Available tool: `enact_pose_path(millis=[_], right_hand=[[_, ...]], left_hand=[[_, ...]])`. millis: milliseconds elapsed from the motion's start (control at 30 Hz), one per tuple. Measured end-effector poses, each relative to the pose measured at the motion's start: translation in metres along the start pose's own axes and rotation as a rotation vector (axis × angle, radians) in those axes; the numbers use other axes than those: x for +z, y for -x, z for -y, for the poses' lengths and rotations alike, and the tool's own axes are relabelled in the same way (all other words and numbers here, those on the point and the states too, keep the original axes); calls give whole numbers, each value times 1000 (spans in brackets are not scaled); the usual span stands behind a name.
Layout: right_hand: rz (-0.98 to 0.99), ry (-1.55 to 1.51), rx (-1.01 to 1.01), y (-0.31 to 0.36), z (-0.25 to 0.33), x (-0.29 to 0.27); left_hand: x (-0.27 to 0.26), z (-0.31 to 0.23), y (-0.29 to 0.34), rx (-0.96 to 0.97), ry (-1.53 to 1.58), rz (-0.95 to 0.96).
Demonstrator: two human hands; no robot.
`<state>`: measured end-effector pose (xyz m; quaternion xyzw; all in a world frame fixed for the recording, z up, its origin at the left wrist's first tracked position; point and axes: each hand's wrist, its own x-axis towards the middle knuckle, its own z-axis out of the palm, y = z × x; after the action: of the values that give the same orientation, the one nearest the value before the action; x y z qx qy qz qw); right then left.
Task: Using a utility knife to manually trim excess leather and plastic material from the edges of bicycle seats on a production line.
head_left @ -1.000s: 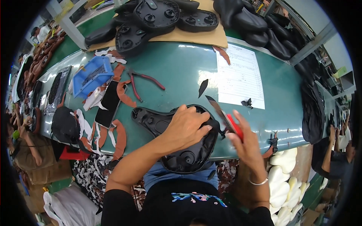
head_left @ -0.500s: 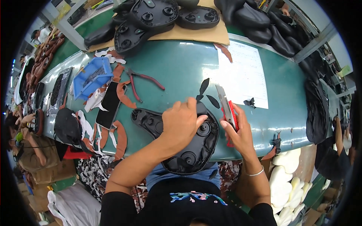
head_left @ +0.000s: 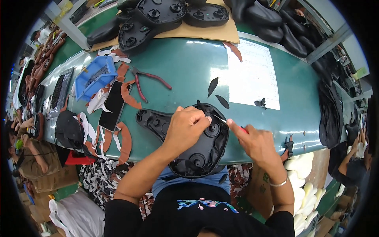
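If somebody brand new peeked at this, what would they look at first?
Probably the big black seat-shaped piece at the table's near edge, underside up, with the left hand over it and the right hand holding a red-handled knife at its right side. Next, maybe the bright blue tray on the left and the red-handled pliers beside it.

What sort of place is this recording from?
Probably a factory workshop making padded seats: piled black seats lie beyond the work table, offcuts lie heaped below it, and another person is in view at the left.
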<state>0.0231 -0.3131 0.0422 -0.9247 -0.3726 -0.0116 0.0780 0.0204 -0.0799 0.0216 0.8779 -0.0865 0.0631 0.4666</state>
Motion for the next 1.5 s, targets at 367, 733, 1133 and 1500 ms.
enact_pose_path(millis=[367, 733, 1133, 1500], right_hand=[[88, 13, 350, 25, 50, -6], [55, 73, 405, 14, 55, 12], [172, -4, -98, -27, -26, -30], [330, 25, 202, 56, 26, -50]], left_hand=[[-9, -16, -12, 410, 110, -90], [4, 17, -40, 465, -101, -159], [-33, 12, 46, -369, 757, 0], [-125, 17, 5, 266, 1114, 0]])
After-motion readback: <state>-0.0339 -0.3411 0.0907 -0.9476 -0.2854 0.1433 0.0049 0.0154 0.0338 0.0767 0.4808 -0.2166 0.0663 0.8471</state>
